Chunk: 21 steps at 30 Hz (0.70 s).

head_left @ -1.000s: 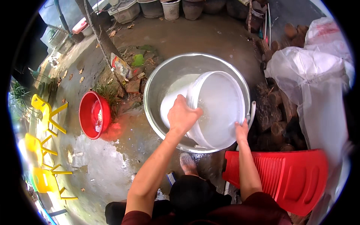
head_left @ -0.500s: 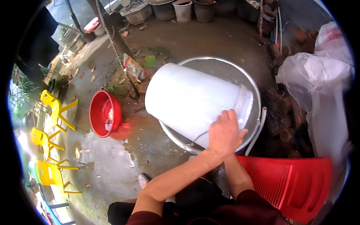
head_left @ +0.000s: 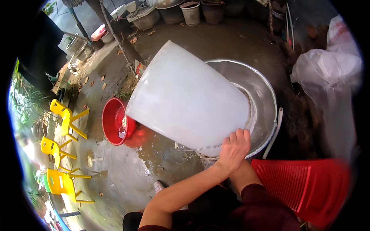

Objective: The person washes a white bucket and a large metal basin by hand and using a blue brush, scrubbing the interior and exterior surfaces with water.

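Observation:
A large white plastic bucket [head_left: 189,96] is tipped over a round metal basin [head_left: 266,86], its closed end raised toward the upper left and its other end low inside the basin. My left hand [head_left: 234,148] is closed on the bucket's lower edge, near the basin's front rim. Its wire handle [head_left: 198,148] runs along the near side toward this hand. My right forearm [head_left: 246,173] passes under my left wrist; the right hand is hidden behind the left hand and bucket.
A red plastic basin [head_left: 110,123] with water and something pale sits left. Yellow chairs [head_left: 63,184] line the left side. A ridged red plastic board [head_left: 281,181] lies at the right, below a white plastic sack [head_left: 327,69]. Pots [head_left: 191,15] stand at the back on wet ground.
The bucket's closed end has risen and tilted further up, while its lower end stays in the basin. More of the basin's right inside shows. My left hand keeps to the bucket's edge.

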### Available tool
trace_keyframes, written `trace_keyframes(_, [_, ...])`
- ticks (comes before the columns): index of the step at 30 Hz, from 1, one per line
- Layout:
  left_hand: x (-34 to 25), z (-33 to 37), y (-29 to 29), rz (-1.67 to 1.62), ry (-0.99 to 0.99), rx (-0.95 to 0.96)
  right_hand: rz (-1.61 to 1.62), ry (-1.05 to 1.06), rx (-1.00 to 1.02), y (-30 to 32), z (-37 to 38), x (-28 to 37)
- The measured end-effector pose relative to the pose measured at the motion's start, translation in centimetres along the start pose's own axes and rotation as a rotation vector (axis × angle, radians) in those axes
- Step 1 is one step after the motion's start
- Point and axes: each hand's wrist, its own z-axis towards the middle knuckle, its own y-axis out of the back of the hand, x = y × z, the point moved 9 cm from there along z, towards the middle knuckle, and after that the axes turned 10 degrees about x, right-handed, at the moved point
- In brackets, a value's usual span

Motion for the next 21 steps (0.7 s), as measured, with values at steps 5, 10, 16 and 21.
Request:
trace_keyframes(5, [-0.4,-2.0,1.6,0.011,-0.048,0.1,0.094,0.072,0.125,-2.4,-3.4,4.9])
trace_keyframes(10, [-0.3,-2.8,5.4,0.016,-0.063,0.024,0.195,0.098,0.284,-5.8,-6.6,9.3])
trace_keyframes(16, [-0.8,-5.1,9.1,0.186,-0.129,-0.078,0.344,0.071,0.551,-12.6,-10.5,15.0])
trace_keyframes(21, [1.4,-8.0,11.3,0.102,-0.108,-0.099,0.516,-0.031,0.778,-19.2,-13.9,18.1])
